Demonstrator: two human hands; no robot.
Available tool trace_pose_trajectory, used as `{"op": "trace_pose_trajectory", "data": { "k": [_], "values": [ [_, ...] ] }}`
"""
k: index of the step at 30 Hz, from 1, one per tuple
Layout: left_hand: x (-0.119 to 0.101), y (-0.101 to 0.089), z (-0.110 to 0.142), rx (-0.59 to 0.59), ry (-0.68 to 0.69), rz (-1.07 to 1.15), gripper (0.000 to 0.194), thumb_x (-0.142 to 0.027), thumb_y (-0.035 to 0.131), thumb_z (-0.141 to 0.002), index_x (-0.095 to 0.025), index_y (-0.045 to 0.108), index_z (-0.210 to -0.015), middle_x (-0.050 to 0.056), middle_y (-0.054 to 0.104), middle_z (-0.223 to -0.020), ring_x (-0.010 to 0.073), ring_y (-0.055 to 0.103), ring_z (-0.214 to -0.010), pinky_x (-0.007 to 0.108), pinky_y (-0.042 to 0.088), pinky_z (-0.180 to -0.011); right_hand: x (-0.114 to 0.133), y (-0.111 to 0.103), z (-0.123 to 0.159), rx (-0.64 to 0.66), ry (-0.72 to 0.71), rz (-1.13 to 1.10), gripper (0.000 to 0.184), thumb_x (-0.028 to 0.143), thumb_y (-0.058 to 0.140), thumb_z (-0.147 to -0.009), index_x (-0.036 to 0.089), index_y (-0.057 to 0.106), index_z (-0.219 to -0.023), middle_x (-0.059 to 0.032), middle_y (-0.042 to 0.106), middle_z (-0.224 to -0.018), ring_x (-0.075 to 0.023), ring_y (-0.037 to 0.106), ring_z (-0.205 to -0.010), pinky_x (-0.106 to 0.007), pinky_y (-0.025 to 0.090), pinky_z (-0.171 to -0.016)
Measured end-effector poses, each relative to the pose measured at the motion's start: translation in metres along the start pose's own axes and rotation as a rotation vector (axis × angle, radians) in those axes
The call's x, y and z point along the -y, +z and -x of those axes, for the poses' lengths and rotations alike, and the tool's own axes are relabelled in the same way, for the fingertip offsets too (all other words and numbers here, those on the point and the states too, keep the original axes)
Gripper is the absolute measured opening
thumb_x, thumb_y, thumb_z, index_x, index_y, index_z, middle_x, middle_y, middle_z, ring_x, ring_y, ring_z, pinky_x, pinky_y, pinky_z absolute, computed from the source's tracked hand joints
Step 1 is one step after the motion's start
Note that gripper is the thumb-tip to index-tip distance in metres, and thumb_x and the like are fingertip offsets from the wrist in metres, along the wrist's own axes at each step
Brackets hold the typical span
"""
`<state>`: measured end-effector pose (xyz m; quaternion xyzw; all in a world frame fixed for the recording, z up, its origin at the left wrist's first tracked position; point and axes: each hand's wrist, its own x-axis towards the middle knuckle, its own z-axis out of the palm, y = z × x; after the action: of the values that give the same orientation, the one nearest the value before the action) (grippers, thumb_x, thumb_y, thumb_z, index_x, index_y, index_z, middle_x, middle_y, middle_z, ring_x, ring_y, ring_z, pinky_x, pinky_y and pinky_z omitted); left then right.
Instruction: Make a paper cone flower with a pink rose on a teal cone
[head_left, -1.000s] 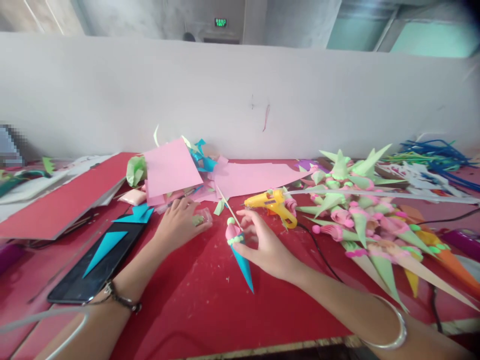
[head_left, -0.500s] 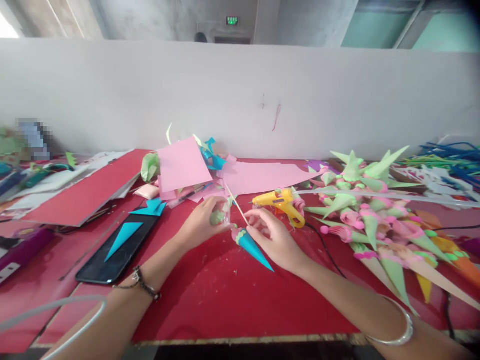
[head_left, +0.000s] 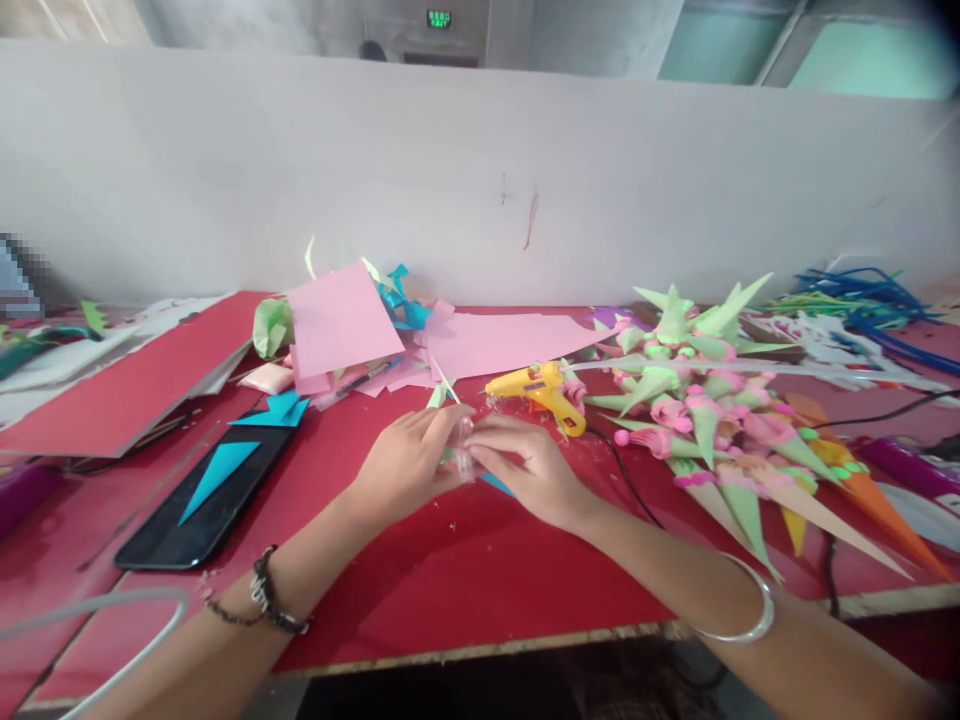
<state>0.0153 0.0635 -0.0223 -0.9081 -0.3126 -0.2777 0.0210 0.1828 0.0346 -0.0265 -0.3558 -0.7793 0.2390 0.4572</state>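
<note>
Head view: both hands meet at the middle of the frame, low over a red table (head_left: 465, 590). The left hand (head_left: 409, 465) comes in from the lower left, its fingers curled around a small clear bag (head_left: 463, 452) with something green inside. The right hand (head_left: 525, 468) comes in from the lower right, its fingertips pinched on the same bag, so the two hands touch there. Under the right hand's fingers a sliver of a blue cone (head_left: 496, 484) shows; most of it is hidden, and whether that hand also grips it I cannot tell.

Just above the hands, right of centre, a yellow glue gun (head_left: 538, 392) lies on the table, its black cord (head_left: 630, 480) running toward the lower right. Right of it a heap of green and pink cones (head_left: 712, 420) spreads toward the frame's right edge. Above and left of the hands lie pink paper sheets (head_left: 341, 320). At the lower left a phone (head_left: 202, 495) lies flat with a blue triangle (head_left: 214, 472) on its screen. A bracelet (head_left: 262, 600) rings the left wrist, a bangle (head_left: 739, 605) the right.
</note>
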Motion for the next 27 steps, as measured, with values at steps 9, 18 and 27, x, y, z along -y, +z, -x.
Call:
{"op": "trace_pose_trajectory", "data": {
  "k": [9,18,27],
  "values": [
    [-0.004,0.002,0.001,-0.013,-0.021,0.054,0.046,-0.028,0.055,-0.074,-0.017,0.035,-0.115,0.006,0.062,-0.088,0.0178,0.058,-0.08,0.03,0.047,-0.069,0.004,-0.002,0.0,-0.022,0.09,0.069,0.012,0.02,0.052,-0.077,0.018,0.063,-0.08,-0.0033,0.064,-0.079,-0.0143,0.059,-0.076,-0.028,0.047,-0.07],
    [-0.008,0.0,0.004,0.095,0.045,-0.039,0.047,-0.024,0.046,-0.08,-0.019,0.025,-0.123,0.007,0.061,-0.091,0.0191,0.06,-0.078,0.028,0.048,-0.062,0.005,0.0,0.001,0.082,0.045,0.077,0.009,0.016,0.06,-0.071,0.019,0.062,-0.079,-0.0027,0.059,-0.087,-0.0147,0.057,-0.081,-0.028,0.046,-0.073],
    [-0.016,-0.001,0.001,0.114,0.096,-0.085,0.046,-0.014,0.042,-0.08,-0.016,0.026,-0.123,0.007,0.06,-0.087,0.0177,0.059,-0.073,0.028,0.047,-0.062,0.007,0.005,0.002,0.0,0.072,0.09,0.016,0.006,0.056,-0.068,0.019,0.06,-0.075,-0.0006,0.058,-0.078,-0.0129,0.055,-0.073,-0.025,0.045,-0.067]
  ]
}}
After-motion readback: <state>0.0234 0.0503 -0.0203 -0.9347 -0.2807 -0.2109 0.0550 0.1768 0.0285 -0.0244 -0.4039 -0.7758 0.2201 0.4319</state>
